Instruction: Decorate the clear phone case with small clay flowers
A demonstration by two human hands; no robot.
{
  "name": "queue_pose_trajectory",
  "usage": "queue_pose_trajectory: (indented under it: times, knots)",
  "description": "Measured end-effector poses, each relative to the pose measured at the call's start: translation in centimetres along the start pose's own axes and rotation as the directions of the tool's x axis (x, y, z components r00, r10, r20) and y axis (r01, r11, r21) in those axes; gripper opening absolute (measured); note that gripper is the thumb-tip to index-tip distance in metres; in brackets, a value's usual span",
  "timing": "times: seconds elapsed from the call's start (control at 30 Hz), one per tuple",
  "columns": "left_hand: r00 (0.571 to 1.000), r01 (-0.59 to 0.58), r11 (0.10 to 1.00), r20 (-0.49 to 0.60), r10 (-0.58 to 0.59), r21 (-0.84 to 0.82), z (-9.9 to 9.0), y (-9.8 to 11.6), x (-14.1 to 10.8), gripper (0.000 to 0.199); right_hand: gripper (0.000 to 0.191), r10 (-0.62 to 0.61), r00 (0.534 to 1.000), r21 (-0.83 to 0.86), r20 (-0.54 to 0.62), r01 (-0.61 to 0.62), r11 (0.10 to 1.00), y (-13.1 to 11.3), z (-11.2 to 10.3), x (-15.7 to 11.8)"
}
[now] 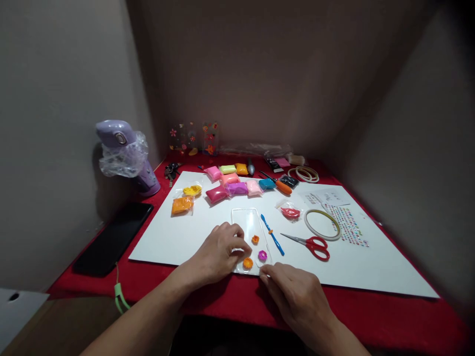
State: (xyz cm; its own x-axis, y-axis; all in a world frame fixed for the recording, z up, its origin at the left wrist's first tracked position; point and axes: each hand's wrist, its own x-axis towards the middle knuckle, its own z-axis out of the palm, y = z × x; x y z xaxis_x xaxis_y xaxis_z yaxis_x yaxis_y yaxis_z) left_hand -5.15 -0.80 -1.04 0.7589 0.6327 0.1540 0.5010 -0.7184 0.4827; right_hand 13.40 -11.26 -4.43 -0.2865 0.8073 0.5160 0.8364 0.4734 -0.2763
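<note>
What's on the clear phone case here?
On the clear phone case: two orange flowers and one magenta flower. The left hand covers part of the left edge; whatever lies beneath is hidden.

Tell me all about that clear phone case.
The phone case looks like clear plastic with a whitish rim. It lies on the white board, near end at the board's edge. Two orange flowers and one magenta flower sit toward its near end. The left hand and right hand flank that end; contact is unclear.
</note>
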Motion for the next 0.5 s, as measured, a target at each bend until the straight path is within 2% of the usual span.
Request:
queue_pose_trajectory:
  times: [0.17,0.5]
  knots:
    - [1.000,0.009,1.000,0.002,-0.009,0.007,-0.07,0.17,0.09,0.016,0.028,-0.030,0.999,-0.009,0.033,0.030,1.000,0.30,0.10,-0.22]
    - [1.000,0.013,1.000,0.007,-0.013,0.011,-0.30,0.19,0.04,0.016,0.031,0.021,0.989,-0.102,0.144,-0.006,0.995,0.51,0.73,-0.52]
